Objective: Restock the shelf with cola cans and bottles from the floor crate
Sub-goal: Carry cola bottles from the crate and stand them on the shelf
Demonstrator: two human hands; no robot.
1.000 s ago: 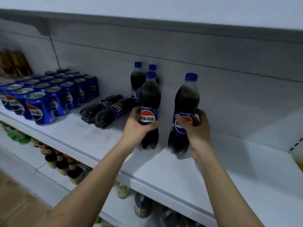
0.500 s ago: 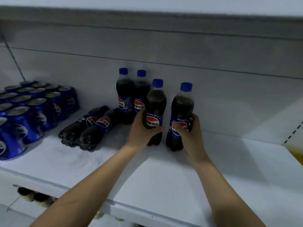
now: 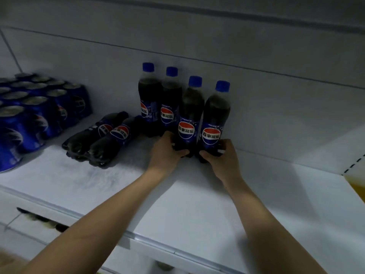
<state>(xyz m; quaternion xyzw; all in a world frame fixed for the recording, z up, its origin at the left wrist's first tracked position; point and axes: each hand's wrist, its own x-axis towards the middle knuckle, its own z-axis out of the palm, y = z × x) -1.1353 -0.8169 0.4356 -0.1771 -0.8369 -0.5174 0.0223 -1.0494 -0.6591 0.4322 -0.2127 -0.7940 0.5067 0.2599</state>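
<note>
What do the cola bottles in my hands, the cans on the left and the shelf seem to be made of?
Bottles: probably clear plastic, since the dark cola shows through; glossy wrap label, blue screw cap.
Cans: likely aluminium, with dull silvery tops and glossy blue printed sides.
Shelf: smooth, matte white surface, maybe painted metal or laminate; I cannot tell which.

Four upright cola bottles and two lying bottles were counted on one shelf. About fourteen blue cans were counted; the cropped left edge prevented an exact tally.
</note>
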